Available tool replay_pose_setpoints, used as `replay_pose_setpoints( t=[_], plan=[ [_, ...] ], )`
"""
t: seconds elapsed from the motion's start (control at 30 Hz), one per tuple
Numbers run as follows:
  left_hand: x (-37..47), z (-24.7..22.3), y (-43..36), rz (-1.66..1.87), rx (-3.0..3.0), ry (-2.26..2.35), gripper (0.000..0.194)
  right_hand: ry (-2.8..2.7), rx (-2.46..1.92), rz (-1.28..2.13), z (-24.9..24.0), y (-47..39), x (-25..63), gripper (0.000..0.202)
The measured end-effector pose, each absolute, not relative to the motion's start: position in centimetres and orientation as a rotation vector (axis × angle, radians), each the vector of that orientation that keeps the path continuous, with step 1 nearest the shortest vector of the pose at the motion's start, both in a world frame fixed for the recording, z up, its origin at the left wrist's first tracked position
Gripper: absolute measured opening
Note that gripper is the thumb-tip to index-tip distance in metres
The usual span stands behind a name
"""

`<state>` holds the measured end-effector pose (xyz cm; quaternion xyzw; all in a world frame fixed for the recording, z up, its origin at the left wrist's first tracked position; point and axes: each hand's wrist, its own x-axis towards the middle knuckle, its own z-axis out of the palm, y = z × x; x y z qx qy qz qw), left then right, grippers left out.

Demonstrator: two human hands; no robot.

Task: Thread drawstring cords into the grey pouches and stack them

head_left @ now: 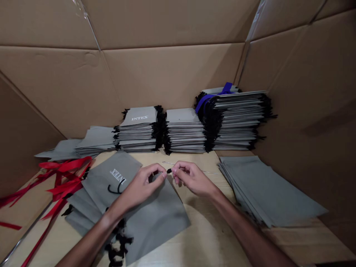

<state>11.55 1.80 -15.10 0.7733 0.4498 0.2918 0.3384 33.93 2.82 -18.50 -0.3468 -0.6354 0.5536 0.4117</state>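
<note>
My left hand (147,182) is closed in a pinch at the top corner of a grey fabric drawstring bag (161,218), which lies flat on the table. Facing it, my right hand (190,177) pinches a short black cord (169,171), whose dark bunched part shows in the small gap between both hands. A thin looped wire (167,162) passes behind my right fingers; whether they touch it I cannot tell. Under my left forearm lie several overlapping grey bags with a printed INTEX bag (114,178) on top. A loose black cord (114,190) rests on that bag.
Tall stacks of corded grey bags (185,135) line the back cardboard wall (172,74), with a blue ribbon (207,100) on the right stack. Flat grey bags (269,189) lie at right. Red ribbons (63,178) sprawl at left. Black cords (118,246) bunch near the front.
</note>
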Motion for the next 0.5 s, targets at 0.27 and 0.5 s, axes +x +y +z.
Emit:
replay_pose_setpoints(
  t=[0.27, 0.5],
  plan=[
    [11.56, -14.89, 1.94, 0.779, 1.984, 1.109, 0.029, -1.537, -0.832, 1.423, -17.8, 2.91, 34.65, 0.043],
    [11.82, -15.0, 1.83, 0.862, 2.007, 1.083, 0.027, -1.499, -0.836, 1.382, -18.23, 3.1, 34.79, 0.046]
  ],
)
